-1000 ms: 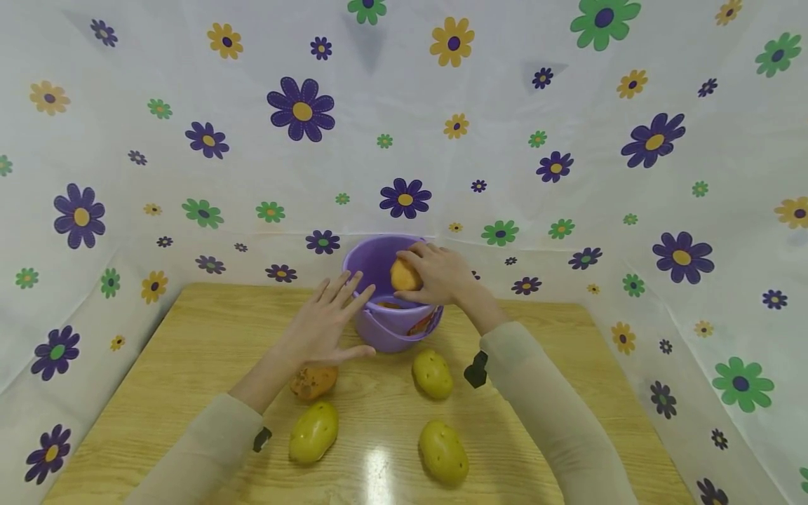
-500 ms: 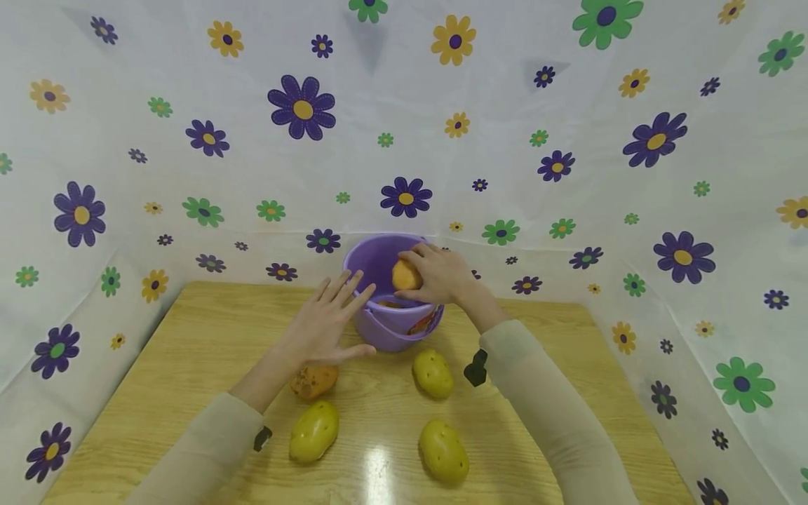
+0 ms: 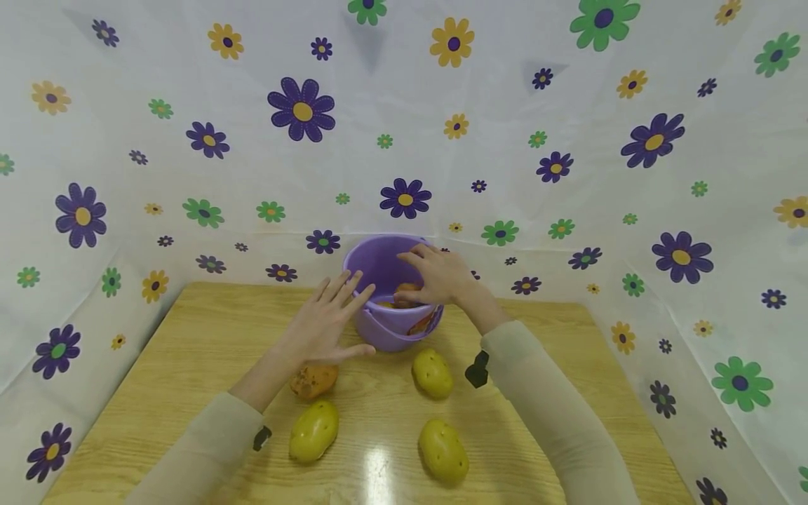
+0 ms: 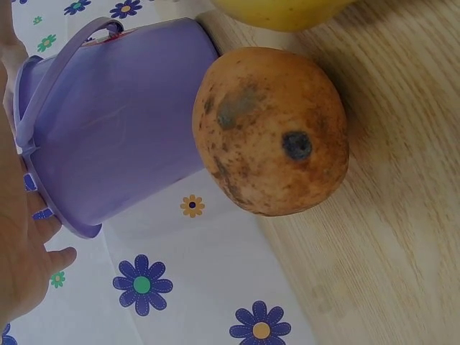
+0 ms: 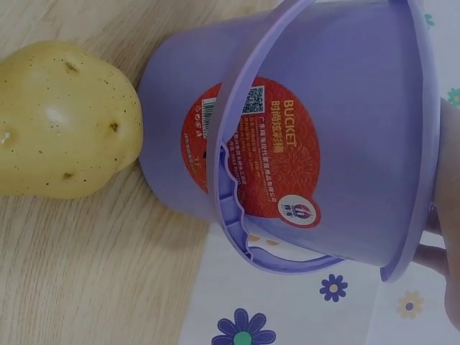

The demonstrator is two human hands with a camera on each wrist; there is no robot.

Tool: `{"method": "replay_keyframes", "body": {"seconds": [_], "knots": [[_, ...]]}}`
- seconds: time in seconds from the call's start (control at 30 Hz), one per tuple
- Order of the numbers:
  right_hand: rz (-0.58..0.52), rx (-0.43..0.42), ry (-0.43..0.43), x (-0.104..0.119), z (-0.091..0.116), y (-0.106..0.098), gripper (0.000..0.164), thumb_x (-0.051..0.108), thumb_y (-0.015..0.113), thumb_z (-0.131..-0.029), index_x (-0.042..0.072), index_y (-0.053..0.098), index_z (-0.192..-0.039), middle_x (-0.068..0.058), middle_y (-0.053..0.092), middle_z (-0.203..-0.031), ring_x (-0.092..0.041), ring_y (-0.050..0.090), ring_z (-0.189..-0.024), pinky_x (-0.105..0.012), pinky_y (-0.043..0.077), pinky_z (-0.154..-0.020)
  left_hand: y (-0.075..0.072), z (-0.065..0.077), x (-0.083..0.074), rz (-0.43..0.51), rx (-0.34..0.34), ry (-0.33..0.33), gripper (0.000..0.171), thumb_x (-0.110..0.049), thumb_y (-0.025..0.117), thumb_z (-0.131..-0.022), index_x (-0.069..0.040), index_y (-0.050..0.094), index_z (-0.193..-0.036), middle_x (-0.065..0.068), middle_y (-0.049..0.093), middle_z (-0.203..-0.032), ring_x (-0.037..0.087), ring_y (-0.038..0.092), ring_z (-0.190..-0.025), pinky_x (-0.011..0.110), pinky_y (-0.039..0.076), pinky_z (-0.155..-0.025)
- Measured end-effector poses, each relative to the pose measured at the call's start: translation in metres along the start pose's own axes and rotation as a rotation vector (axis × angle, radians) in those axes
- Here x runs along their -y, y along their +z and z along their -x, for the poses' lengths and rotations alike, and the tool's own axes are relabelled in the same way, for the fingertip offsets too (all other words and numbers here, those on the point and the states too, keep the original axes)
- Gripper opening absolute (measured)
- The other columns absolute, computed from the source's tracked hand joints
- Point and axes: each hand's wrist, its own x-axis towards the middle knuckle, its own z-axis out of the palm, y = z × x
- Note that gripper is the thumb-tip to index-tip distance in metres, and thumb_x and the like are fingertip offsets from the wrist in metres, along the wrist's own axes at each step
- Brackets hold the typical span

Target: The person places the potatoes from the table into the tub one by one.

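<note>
A purple bucket (image 3: 393,330) stands upright at the back of the table, its handle lowered at the front. My left hand (image 3: 322,322) lies at the bucket's left rim, fingers straight and spread, thumb out. Over the right side of the opening is my right hand (image 3: 442,275), fingers apart with nothing between them. Below it, inside the bucket, lies an orange-brown rounded thing (image 3: 407,294), partly hidden by the thumb and the rim. Another orange item (image 3: 386,304) shows beside it. In the left wrist view, a blotchy orange-brown rounded thing (image 4: 273,133) with a dark spot sits near the bucket.
Yellow potatoes lie on the wooden table (image 3: 530,435): one front left (image 3: 314,431), one front right (image 3: 444,451) and one just before the bucket (image 3: 432,374). A white flower-print sheet (image 3: 404,161) rises behind and at both sides.
My right hand has let go of the orange-brown rounded thing, which has dropped into the bucket. The left hand has stayed in place.
</note>
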Motion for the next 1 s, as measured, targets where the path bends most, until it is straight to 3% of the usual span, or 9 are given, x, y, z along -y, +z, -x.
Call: {"method": "replay_keyframes", "body": {"seconds": [0.37, 0.67, 1.0], "knots": [[-0.033, -0.069, -0.07, 0.003, 0.013, -0.005, 0.081, 0.07, 0.064, -0.093, 0.019, 0.053, -0.155, -0.012, 0.06, -0.152, -0.037, 0.061, -0.138, -0.055, 0.058, -0.106, -0.001, 0.0, 0.0, 0.01, 0.008, -0.003, 0.125, -0.098, -0.002, -0.081, -0.014, 0.027, -0.168, 0.023, 0.025, -0.174, 0.046, 0.026, -0.162, 0.064, 0.023, -0.132], [-0.075, -0.099, -0.086, 0.004, 0.028, -0.006, 0.084, 0.071, 0.064, -0.092, 0.02, 0.05, -0.158, -0.013, 0.054, -0.159, -0.04, 0.052, -0.148, -0.061, 0.048, -0.118, -0.001, 0.001, 0.0, 0.012, 0.001, -0.005, 0.124, -0.099, -0.001, -0.081, -0.014, 0.028, -0.168, 0.023, 0.027, -0.174, 0.045, 0.025, -0.162, 0.064, 0.023, -0.132], [-0.059, -0.184, -0.156, 0.005, 0.046, -0.004, 0.081, 0.067, 0.063, -0.094, 0.019, 0.05, -0.158, -0.016, 0.054, -0.159, -0.045, 0.053, -0.146, -0.065, 0.047, -0.117, 0.002, 0.001, 0.001, 0.011, 0.0, -0.006, 0.124, -0.099, -0.001, -0.081, -0.015, 0.027, -0.168, 0.023, 0.026, -0.174, 0.045, 0.024, -0.163, 0.064, 0.022, -0.132]]}}
